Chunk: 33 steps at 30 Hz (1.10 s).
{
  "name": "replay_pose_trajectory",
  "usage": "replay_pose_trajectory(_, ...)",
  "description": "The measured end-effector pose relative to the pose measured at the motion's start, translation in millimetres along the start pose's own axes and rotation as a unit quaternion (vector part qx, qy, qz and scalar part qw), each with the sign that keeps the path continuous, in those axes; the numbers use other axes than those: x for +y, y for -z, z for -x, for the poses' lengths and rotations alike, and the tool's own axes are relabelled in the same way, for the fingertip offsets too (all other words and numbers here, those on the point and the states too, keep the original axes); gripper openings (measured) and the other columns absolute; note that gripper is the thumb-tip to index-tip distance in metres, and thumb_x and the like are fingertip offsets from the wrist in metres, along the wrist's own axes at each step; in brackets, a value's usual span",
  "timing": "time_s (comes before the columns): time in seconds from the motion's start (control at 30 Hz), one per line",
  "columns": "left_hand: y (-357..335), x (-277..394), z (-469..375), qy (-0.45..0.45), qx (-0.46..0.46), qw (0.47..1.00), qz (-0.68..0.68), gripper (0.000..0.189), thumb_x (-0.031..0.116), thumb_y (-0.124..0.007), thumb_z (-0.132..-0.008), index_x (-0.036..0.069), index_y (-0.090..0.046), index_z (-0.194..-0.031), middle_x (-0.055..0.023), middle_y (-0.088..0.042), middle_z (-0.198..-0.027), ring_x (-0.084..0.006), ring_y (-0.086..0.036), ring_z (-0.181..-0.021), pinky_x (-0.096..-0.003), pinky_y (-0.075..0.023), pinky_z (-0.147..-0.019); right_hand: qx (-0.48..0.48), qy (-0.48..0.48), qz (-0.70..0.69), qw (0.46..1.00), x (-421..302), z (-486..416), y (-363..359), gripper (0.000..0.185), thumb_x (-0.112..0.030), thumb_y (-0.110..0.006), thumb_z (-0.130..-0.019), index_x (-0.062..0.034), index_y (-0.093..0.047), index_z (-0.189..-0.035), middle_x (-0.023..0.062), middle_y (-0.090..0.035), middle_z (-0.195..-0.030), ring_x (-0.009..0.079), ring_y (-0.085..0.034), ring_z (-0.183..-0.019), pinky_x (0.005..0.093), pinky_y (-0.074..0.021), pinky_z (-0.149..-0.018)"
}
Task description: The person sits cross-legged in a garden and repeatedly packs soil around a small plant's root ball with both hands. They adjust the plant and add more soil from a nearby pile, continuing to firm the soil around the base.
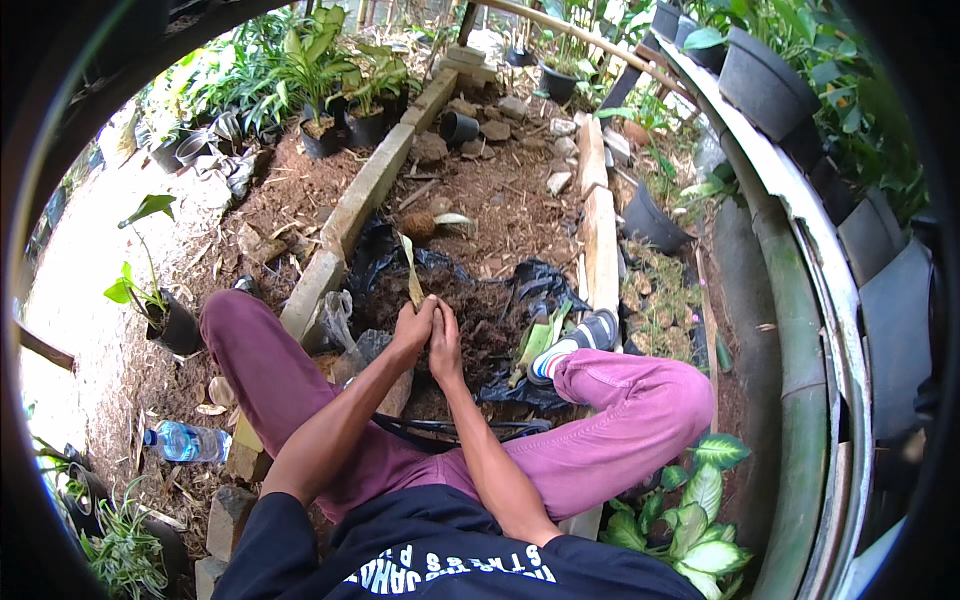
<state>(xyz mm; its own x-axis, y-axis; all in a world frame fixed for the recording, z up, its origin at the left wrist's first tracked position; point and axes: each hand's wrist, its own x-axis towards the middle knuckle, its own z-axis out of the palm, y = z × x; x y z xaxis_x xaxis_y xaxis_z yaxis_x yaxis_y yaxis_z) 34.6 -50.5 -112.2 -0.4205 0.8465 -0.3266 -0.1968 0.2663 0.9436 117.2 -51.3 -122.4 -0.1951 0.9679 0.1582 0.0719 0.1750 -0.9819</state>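
My left hand (415, 326) and my right hand (445, 341) press together over a heap of dark soil (480, 307). From between the fingers a pale, yellowish dry leaf or strip (411, 270) sticks up and away from me. The thumbs and fingertips meet at its lower end. Torn black plastic sheet (544, 283) lies around the soil. To the right of the hands, beside my sandalled foot, are cut green stalk pieces (534, 341). A clear plastic bag (337, 315) lies to the left of the hands.
Concrete blocks (371, 180) edge the bed at left, pale blocks (600, 244) at right. A potted seedling (174, 322) and a water bottle (187, 442) are at my left. Black pots (652, 217), a leafy plant (690, 517) and a thick bamboo pole (802, 390) are at right.
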Motion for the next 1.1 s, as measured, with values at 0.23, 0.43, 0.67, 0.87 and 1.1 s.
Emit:
replay_pose_trajectory(0.23, 4, 7, 1, 0.016, -0.006, 0.999, 0.028, 0.041, 0.037, -0.055, -0.095, -0.002, -0.059, -0.107, -0.0091, -0.064, -0.093, -0.016, -0.058, -0.084, -0.033, -0.0471, -0.075, -0.012, -0.013, 0.021, 1.0, -2, 1, -2, 0.044, -0.032, -0.038, -0.104, 0.0004, -0.047, -0.133, 0.0177, -0.052, -0.13, 0.0277, -0.049, -0.123, 0.0352, -0.0371, -0.103)
replay_pose_trajectory(0.43, 9, 6, 3, 0.043, -0.014, 0.997, 0.06, 0.039, 0.037, -0.054, -0.095, 0.0, -0.06, -0.103, -0.0057, -0.062, -0.09, -0.0136, -0.056, -0.079, -0.0309, -0.0467, -0.071, -0.007, 0.007, 0.038, 0.999, -1, 1, -7, 0.042, -0.028, -0.039, -0.103, 0.0008, -0.049, -0.132, 0.0181, -0.054, -0.127, 0.0292, -0.052, -0.119, 0.0369, -0.0388, -0.101)
replay_pose_trajectory(0.67, 19, 5, 0, 0.065, 0.025, 0.994, 0.079, 0.039, 0.036, -0.057, -0.093, -0.002, -0.06, -0.103, -0.0082, -0.063, -0.092, -0.0145, -0.057, -0.08, -0.0324, -0.0468, -0.071, -0.02, 0.0, 0.027, 0.999, 1, 0, -17, 0.041, -0.028, -0.042, -0.103, 0.0007, -0.049, -0.131, 0.018, -0.054, -0.125, 0.0289, -0.053, -0.118, 0.0362, -0.0401, -0.1)
replay_pose_trajectory(0.87, 22, 6, 3, 0.057, 0.056, 0.994, 0.073, 0.036, 0.034, -0.057, -0.094, -0.001, -0.06, -0.101, -0.0073, -0.063, -0.09, -0.0135, -0.056, -0.079, -0.0322, -0.0462, -0.07, -0.048, -0.018, 0.007, 0.999, 5, -3, -20, 0.042, -0.029, -0.043, -0.102, 0.0013, -0.05, -0.13, 0.0195, -0.053, -0.126, 0.0313, -0.051, -0.12, 0.0375, -0.0393, -0.101)
replay_pose_trajectory(1.1, 25, 1, -7, 0.067, 0.052, 0.993, 0.086, 0.039, 0.036, -0.055, -0.095, -0.002, -0.061, -0.1, -0.0057, -0.062, -0.089, -0.0128, -0.055, -0.081, -0.0306, -0.0449, -0.072, -0.073, -0.045, -0.024, 0.996, 9, -14, -17, 0.047, -0.034, -0.043, -0.102, 0.0027, -0.05, -0.131, 0.0176, -0.053, -0.13, 0.0271, -0.049, -0.123, 0.0346, -0.0355, -0.105)
